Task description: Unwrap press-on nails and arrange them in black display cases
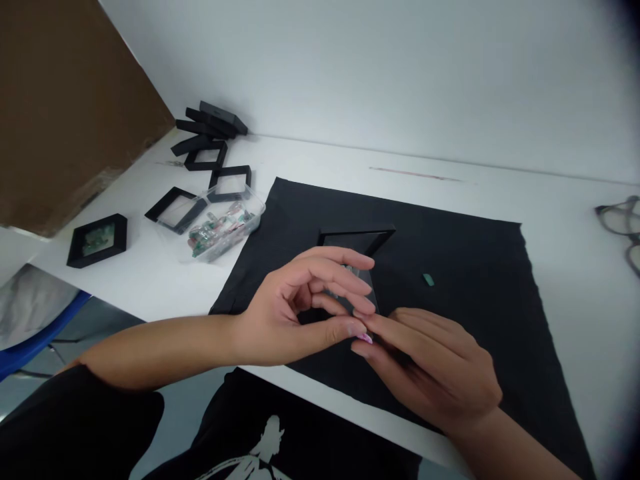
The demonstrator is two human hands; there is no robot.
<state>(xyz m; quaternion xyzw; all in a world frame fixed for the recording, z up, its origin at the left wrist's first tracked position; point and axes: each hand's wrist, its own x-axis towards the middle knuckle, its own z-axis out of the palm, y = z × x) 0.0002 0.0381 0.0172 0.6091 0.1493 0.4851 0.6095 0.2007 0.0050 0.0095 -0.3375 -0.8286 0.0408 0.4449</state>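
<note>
In front of me, my left hand (300, 307) is open, its fingers curved and apart. Its thumb tip touches a small pink-and-white piece (366, 338), too small to identify. The thumb and index finger of my right hand (440, 370) close on that piece from the other side. Behind my left hand stands a black display frame (357, 233), opened on the black mat (480, 293). My fingers hide much of its lower part, and some pale bits show there. A small green stone chip (428, 279) lies on the mat, beyond my right hand.
Left of the mat, a clear plastic box (225, 233) holds stone chips. Black frames (175, 208) lie around it, and several more are piled by the wall (210, 120). A frame with green chips (97, 240) stands far left. Glasses (620, 217) rest at the right edge.
</note>
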